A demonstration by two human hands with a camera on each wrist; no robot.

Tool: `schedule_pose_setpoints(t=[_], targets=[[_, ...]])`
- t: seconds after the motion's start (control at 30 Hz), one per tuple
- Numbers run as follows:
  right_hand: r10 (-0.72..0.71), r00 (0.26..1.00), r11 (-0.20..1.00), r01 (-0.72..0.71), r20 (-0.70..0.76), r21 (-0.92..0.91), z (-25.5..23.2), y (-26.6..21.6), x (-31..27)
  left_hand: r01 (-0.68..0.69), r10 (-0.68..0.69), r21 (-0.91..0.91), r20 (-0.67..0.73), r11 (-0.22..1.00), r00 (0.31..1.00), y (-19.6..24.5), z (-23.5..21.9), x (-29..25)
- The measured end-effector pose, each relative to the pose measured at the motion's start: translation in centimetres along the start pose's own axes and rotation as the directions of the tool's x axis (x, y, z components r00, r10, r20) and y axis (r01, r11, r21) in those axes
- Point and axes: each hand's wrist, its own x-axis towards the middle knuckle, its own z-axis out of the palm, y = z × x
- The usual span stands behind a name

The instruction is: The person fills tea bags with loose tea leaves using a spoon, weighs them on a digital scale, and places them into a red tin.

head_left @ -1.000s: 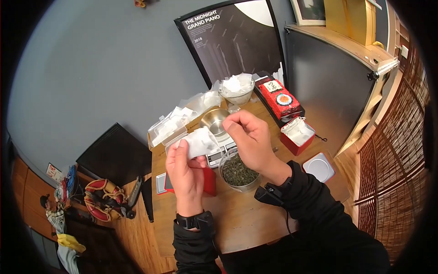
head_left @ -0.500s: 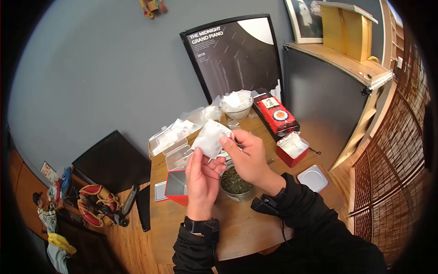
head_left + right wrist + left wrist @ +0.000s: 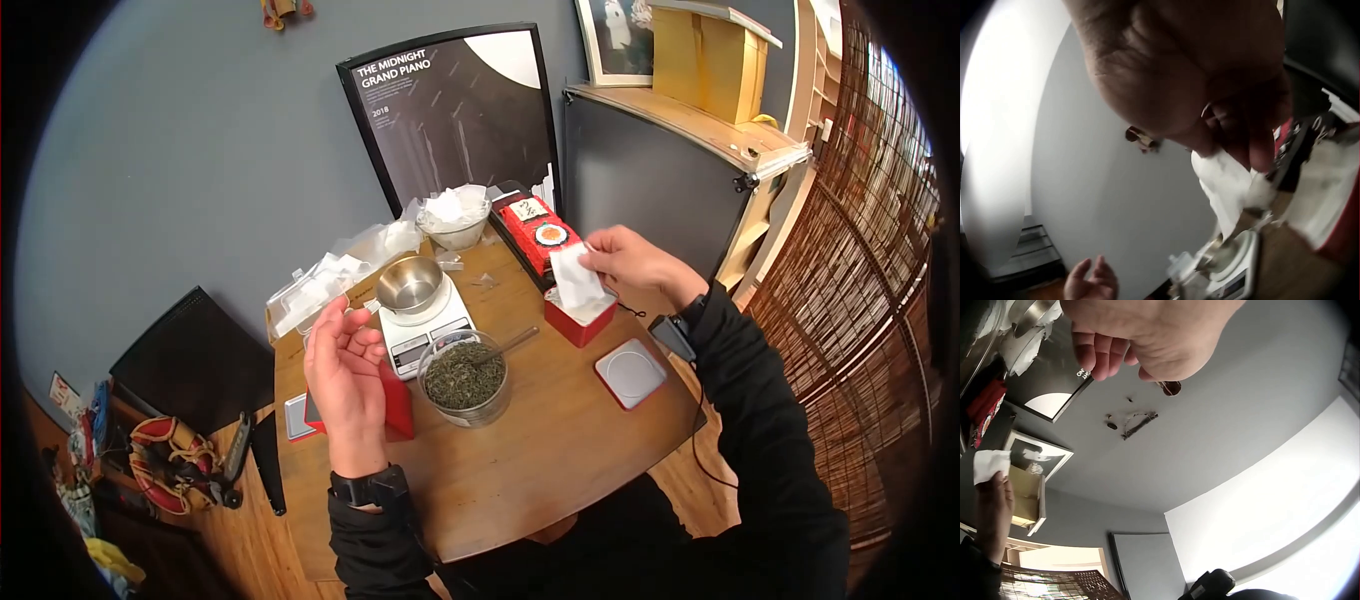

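My right hand (image 3: 640, 265) pinches a white pouch (image 3: 576, 278) by its upper end, above the red tin (image 3: 582, 328) at the right, where more white material shows inside. In the right wrist view the pouch (image 3: 1225, 187) hangs from the fingertips. My left hand (image 3: 348, 385) is raised palm up with relaxed, slightly bent fingers and holds nothing; it partly covers another red tin (image 3: 398, 405). Between the hands stands a clear container of dried leaves (image 3: 465, 378) with a spoon (image 3: 515, 342) in it. Behind it a metal bowl (image 3: 410, 285) sits on a white scale (image 3: 440, 322).
A bowl of white pouches (image 3: 455, 222) and a clear box of white pouches (image 3: 310, 292) stand at the back. A red package (image 3: 540, 232) lies on a black tray. One lid (image 3: 631, 374) is at the right, another (image 3: 297, 418) at the left.
My left hand has let go of the white pouch. My right hand has carried it to the right, over the red tin. The head view has also shifted.
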Motion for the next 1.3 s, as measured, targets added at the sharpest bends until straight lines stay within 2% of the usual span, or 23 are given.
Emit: schedule_pose_setpoints(t=[0.07,0.1,0.17,0.2,0.23,0.27,0.3,0.33,0.5,0.6,0.63,0.73,0.87,1.0,1.07,1.13,1.2,1.27,1.3], targets=[[0.025,0.995,0.986,-0.009,0.096,-0.165,-1.2,3.1,1.0,-0.002,0.001,-0.008,-0.007,1.0,1.0,0.1,0.1,0.0],[0.024,0.995,0.986,-0.009,0.094,-0.165,-1.2,3.3,1.0,-0.003,0.002,-0.018,-0.007,1.0,1.0,0.1,0.1,0.0],[0.12,0.985,0.933,-0.07,0.122,-0.354,-0.9,3.5,0.9,-0.002,0.002,-0.026,-0.005,1.0,1.0,0.2,0.0,0.1],[0.122,0.985,0.933,-0.071,0.122,-0.353,-0.4,4.2,1.0,-0.008,0.008,-0.027,-0.001,1.0,1.0,0.2,-0.2,0.1],[-0.027,0.999,0.851,0.043,0.037,-0.524,0.4,5.1,1.2,-0.015,0.015,-0.027,0.002,1.0,1.0,0.2,-0.3,0.1],[-0.191,0.981,0.72,0.128,-0.018,-0.682,1.0,5.7,1.3,-0.014,0.014,-0.025,0.0,1.0,1.0,0.2,-0.3,0.1],[-0.14,0.989,0.713,0.062,-0.056,-0.698,1.6,5.2,1.2,-0.014,0.014,-0.031,-0.004,0.999,1.0,0.3,-0.3,0.1],[-0.141,0.989,0.713,0.065,-0.052,-0.698,1.9,5.5,1.2,-0.014,0.014,-0.037,-0.009,0.999,1.0,0.3,-0.4,0.1],[-0.262,0.961,0.586,0.083,-0.091,-0.806,1.6,6.3,0.4,-0.04,0.04,-0.013,-0.008,0.999,0.999,0.8,-0.7,0.3],[-0.194,0.979,0.524,0.045,-0.067,-0.851,0.9,6.3,0.1,-0.056,0.056,0.001,-0.018,0.998,0.998,1.2,-1.0,0.4],[-0.271,0.962,0.527,0.111,-0.043,-0.842,1.0,6.9,0.1,-0.064,0.064,0.0,-0.022,0.998,0.998,1.3,-1.0,0.5],[-0.325,0.939,0.531,0.085,-0.11,-0.843,1.9,7.1,0.3,-0.084,0.085,0.01,-0.029,0.996,0.996,1.8,-1.3,0.5],[-0.336,0.923,0.57,0.04,-0.188,-0.82,2.5,6.9,0.1,-0.145,0.143,-0.02,-0.083,0.989,0.986,3.7,-2.0,0.1],[-0.352,0.893,0.674,0.033,-0.281,-0.738,2.3,6.1,-0.6,-0.194,0.2,0.074,-0.088,0.978,0.976,5.2,-4.6,-0.9],[-0.366,0.879,0.713,0.056,-0.304,-0.699,2.3,5.5,-1.2,-0.184,0.202,0.203,-0.074,0.962,0.977,5.7,-6.6,-1.0],[-0.357,0.89,0.804,0.139,-0.283,-0.578,2.8,4.6,-1.5,-0.184,0.213,0.265,-0.085,0.947,0.973,6.1,-8.4,-1.0],[-0.341,0.917,0.822,0.184,-0.207,-0.538,3.7,4.3,-1.1,-0.149,0.149,0.551,0.046,0.821,0.988,6.5,-10.5,-0.8],[-0.215,0.974,0.716,0.103,-0.078,-0.691,4.5,4.2,-0.7,-0.159,0.108,0.692,0.117,0.704,0.987,6.4,-11.1,-0.7],[-0.228,0.972,0.673,0.12,-0.051,-0.73,4.7,4.8,-0.4,-0.165,0.072,0.758,0.155,0.63,0.985,6.3,-11.6,-0.5]])
